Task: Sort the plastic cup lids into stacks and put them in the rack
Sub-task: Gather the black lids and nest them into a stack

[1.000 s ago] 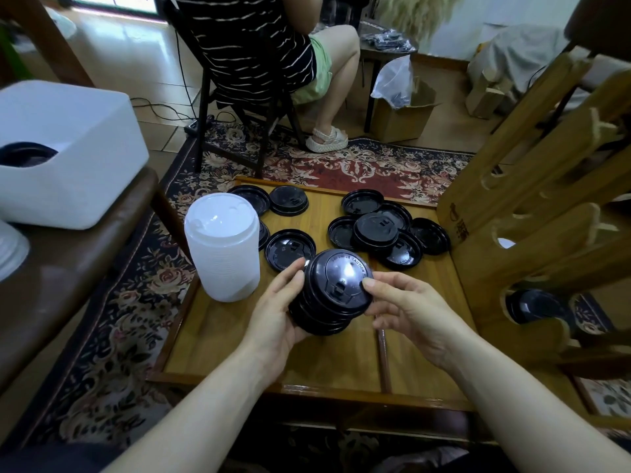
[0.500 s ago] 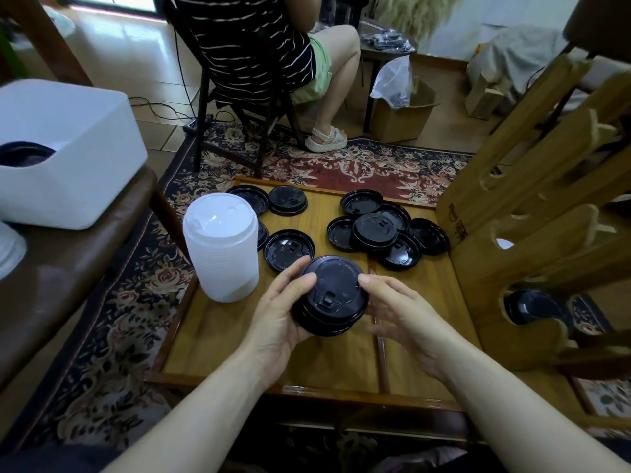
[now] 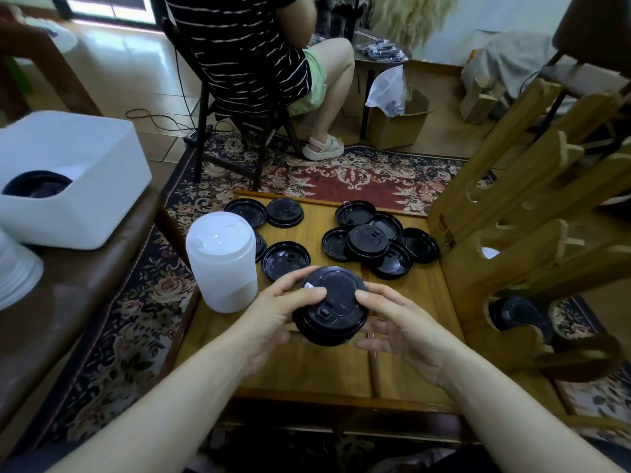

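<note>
**Black lid stack held in both hands over low wooden table**

At far left, a white plastic bin (image 3: 73, 179) sits on a dark brown surface, a black lid (image 3: 36, 184) showing in its cut-out opening. On the low wooden table (image 3: 307, 367), a tall stack of white lids (image 3: 222, 262) stands near the left edge. Just behind and beside it lie several loose black lids (image 3: 286, 260), some upside down. The person's left hand (image 3: 273, 315) grasps a stack of black lids (image 3: 330, 306) from the left, thumb curled over its top rim, holding it tilted above the table's centre. The right hand (image 3: 397, 324) meets the same stack from the other side, fingertips (image 3: 362, 296) pinching its right rim. Behind the held stack, a cluster of black lids (image 3: 367, 241) lies overlapping on the tabletop, one resting dome-up on the others. At right stands the slotted wooden rack (image 3: 519, 233), touching the table's edge, with black lids (image 3: 519, 314) already seated in its lowest slot. In the background, another person sits on a chair (image 3: 218, 107) on the patterned rug (image 3: 341, 175).
</note>
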A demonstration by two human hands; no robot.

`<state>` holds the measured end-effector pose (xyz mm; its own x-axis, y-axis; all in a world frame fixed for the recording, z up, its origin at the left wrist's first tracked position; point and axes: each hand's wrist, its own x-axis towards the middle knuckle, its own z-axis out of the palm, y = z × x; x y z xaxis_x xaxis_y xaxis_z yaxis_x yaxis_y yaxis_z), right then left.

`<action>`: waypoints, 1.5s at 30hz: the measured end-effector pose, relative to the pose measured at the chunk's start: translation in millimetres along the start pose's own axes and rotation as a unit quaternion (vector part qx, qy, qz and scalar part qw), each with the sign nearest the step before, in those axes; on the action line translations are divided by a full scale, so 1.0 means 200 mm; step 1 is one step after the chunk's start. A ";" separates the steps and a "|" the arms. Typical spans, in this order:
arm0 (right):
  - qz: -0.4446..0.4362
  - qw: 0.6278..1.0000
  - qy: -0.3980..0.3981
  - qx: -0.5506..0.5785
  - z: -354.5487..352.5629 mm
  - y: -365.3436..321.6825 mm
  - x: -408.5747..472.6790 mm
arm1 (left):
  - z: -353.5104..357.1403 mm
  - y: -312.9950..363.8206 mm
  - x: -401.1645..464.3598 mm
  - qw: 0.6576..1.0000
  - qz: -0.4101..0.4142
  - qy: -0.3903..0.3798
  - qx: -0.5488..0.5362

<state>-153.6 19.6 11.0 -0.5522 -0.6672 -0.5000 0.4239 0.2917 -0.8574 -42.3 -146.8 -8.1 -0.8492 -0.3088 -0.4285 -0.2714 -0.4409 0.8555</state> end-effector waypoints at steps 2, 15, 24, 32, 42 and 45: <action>-0.011 1.000 -0.001 -0.014 0.00 -0.04 0.00 | -0.01 0.04 0.01 1.000 0.006 -0.005 0.001; -0.030 0.998 0.024 -0.043 -0.07 -0.22 0.16 | 0.03 0.10 0.20 0.999 0.028 -0.020 -0.035; -0.076 0.963 0.085 -0.243 -0.12 -0.22 0.35 | -0.03 0.02 0.27 0.993 0.012 0.012 -0.113; -0.074 0.768 0.219 -0.598 -0.29 -0.21 0.75 | -0.06 0.02 0.31 0.987 -0.003 0.032 -0.159; -0.124 0.814 0.214 -0.526 -0.28 -0.19 0.57 | -0.04 0.02 0.29 0.987 -0.017 0.050 -0.154; -0.143 0.912 0.155 -0.352 -0.22 -0.27 0.40 | -0.04 0.01 0.28 0.987 -0.018 0.046 -0.154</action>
<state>-252.5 -20.4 11.7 -0.7904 -0.5910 -0.1612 -0.2749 0.5773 -0.7689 -87.8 -171.6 -31.8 -0.7929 -0.3574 -0.4936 -0.1375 -0.6841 0.7163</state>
